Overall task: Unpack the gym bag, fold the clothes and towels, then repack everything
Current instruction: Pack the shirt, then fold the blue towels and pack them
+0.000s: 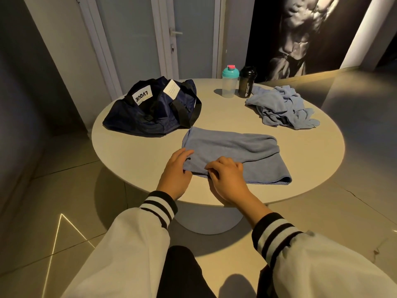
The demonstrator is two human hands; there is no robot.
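A blue-grey towel (pixel 234 151) lies folded over on the round table (pixel 133 160), near the front edge. My left hand (pixel 177 171) rests on the towel's near left corner with fingers stretched over the cloth. My right hand (pixel 227 179) pinches the towel's near edge with curled fingers. A navy gym bag (pixel 154 110) with a white label sits slumped and open at the back left. A second blue cloth (pixel 281 106) lies crumpled at the back right.
Two shaker bottles stand at the table's far edge: a clear one with a teal lid (pixel 229 82) and a black one (pixel 246 82). A door and a dark wall poster stand behind the table. Tiled floor surrounds its pedestal.
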